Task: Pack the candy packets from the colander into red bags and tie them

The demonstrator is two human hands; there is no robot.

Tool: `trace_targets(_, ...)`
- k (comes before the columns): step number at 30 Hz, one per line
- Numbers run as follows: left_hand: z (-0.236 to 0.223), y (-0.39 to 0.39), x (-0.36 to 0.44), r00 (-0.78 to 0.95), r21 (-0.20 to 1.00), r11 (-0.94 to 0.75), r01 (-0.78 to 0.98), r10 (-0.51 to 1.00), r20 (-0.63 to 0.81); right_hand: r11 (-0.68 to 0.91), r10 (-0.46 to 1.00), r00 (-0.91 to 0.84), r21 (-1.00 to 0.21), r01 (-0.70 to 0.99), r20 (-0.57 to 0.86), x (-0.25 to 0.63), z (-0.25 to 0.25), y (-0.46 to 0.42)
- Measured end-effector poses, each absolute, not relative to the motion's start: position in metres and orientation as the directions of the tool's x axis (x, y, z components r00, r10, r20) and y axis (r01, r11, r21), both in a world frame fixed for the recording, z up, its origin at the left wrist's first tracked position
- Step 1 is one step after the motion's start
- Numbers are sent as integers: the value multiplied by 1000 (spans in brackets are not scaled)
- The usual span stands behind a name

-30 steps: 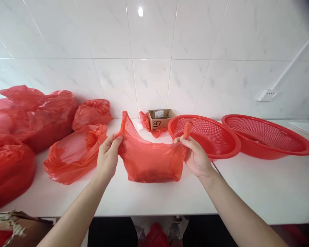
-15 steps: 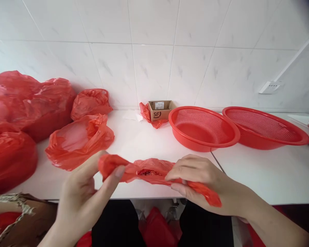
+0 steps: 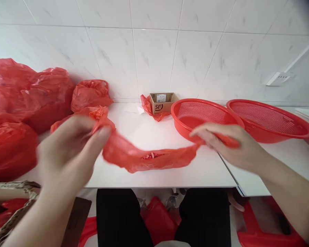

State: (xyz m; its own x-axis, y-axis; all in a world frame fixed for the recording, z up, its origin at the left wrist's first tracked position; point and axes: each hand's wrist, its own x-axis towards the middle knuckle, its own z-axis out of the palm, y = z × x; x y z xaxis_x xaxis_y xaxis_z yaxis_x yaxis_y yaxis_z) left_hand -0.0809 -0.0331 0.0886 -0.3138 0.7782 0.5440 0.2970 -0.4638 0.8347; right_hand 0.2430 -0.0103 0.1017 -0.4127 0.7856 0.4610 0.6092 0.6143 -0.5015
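Note:
A thin red plastic bag (image 3: 154,160) is stretched between my hands over the front of the white table (image 3: 134,128). Its mouth faces up in a narrow gap, where small red and white contents show; what they are I cannot make out. My left hand (image 3: 69,151), blurred, pinches one handle of the bag between thumb and fingers. On the other side my right hand (image 3: 218,144) is closed round the opposite handle, whose end pokes out past the fingers. Both hands are raised above the tabletop, wider apart than the bag's body.
Several filled red bags (image 3: 41,92) crowd the left side. Against the wall sits a small cardboard box (image 3: 163,104) on red plastic. Two red colanders (image 3: 208,109) stand at right. A torn-edged carton (image 3: 12,206) is below left. Another person's hand shows at the right edge.
My hands have drawn apart, pulling the bag handles outward. Earlier the bag hung upright with its front facing me; now it is seen from above. The view has tipped down.

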Motion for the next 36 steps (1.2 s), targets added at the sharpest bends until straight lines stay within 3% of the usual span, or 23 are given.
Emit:
trace_targets(1, 105, -21, -70, -294, 815, -483, 320, 767, 570, 597, 792, -365, -500, 627, 489, 240, 109, 1)
trace_targets(3, 132, -1, -54, -227, 835, -544, 88, 805, 548, 576, 779, -250, -499, 648, 575, 234, 124, 20)
trace_targets(7, 141, 10, -58, -198, 755, -636, -156, 770, 607, 594, 727, -145, -510, 622, 671, 232, 137, 27)
trace_targets(11, 124, 9, -70, -23, 914, -266, -307, 962, 272, 571, 754, -101, -571, 590, 649, 234, 132, 21)
trace_targets(13, 122, 10, -65, 104, 930, -139, -339, 977, 184, 579, 756, -81, -605, 546, 649, 229, 135, 20)
trace_targets(16, 129, 12, -46, 299, 954, -72, -291, 940, 163, 638, 743, -160, -616, 463, 650, 211, 148, 18)
trace_targets(23, 141, 13, -7, 554, 992, -86, 88, 832, 23, 687, 726, -361, -641, 341, 586, 165, 166, 18)
trace_targets(28, 135, 19, -5, 547, 987, -60, 151, 836, -33, 650, 713, -481, -739, 179, 510, 171, 154, 22)
trace_targets(32, 130, 25, -9, 437, 992, -27, 122, 899, -29, 623, 755, -455, -734, 270, 473, 183, 136, 26)
trace_targets(36, 128, 28, -11, 418, 987, -102, 124, 907, 41, 609, 786, -372, -726, 320, 495, 186, 130, 10)
